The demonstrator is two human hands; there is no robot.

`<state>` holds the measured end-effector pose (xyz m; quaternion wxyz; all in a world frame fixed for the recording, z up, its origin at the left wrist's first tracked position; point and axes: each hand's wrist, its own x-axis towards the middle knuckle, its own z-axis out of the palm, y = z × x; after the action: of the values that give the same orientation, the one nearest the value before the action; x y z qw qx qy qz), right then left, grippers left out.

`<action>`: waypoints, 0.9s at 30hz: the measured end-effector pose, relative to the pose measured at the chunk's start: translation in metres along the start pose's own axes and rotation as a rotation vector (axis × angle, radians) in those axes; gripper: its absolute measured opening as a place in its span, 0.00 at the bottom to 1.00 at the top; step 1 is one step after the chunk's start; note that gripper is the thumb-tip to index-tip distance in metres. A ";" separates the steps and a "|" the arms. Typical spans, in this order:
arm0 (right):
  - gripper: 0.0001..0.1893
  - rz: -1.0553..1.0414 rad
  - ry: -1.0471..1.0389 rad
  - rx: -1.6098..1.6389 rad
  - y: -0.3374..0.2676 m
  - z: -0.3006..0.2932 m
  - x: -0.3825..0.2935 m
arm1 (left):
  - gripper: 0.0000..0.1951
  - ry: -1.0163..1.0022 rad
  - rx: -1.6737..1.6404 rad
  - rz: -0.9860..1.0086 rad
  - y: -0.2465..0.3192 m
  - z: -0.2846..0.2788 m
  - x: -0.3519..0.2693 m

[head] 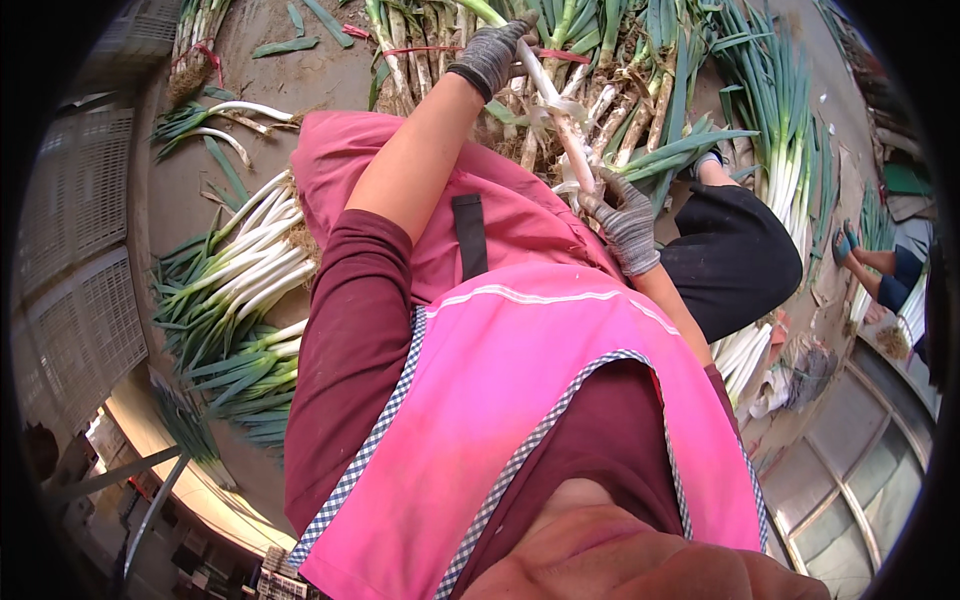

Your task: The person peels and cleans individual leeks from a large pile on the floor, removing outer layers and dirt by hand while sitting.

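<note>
A long green onion (551, 97) slants across the upper middle, its pale stalk in both of my hands. My left hand (491, 56), in a grey knit glove, is closed round its upper part. My right hand (624, 219), gloved alike, pinches the root end, where loose papery skin hangs. Behind the stalk lie unpeeled onions with brown, soil-covered stalks (615, 124), and a red tie (562, 56) crosses some of them. Next to my right hand are green leaves (675, 154). A pink cloth (375, 142) covers my lap.
White-stalked onions lie in piles at the left (255, 255) and the right (787, 150). A tied bundle (196, 52) is at the upper left. Plastic crates (82, 180) stand at the far left. Another person's legs (874, 262) show at the right, near a framed glass panel (840, 472).
</note>
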<state>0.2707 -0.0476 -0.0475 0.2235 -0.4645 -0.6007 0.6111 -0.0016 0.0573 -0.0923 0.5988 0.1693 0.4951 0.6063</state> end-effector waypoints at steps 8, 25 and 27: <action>0.13 0.205 0.161 0.339 0.015 -0.032 0.040 | 0.08 -0.003 -0.542 -0.102 0.019 0.003 0.001; 0.07 0.123 -0.332 0.976 -0.014 0.007 0.107 | 0.09 -0.147 -0.524 0.154 0.049 -0.018 -0.007; 0.10 0.221 -0.282 0.175 -0.025 -0.009 0.064 | 0.08 0.047 -0.536 0.269 0.050 -0.038 0.011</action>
<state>0.2411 0.0147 -0.0418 0.1083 -0.4161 -0.5163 0.7406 -0.0624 0.0618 -0.0737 0.5249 0.0550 0.3043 0.7930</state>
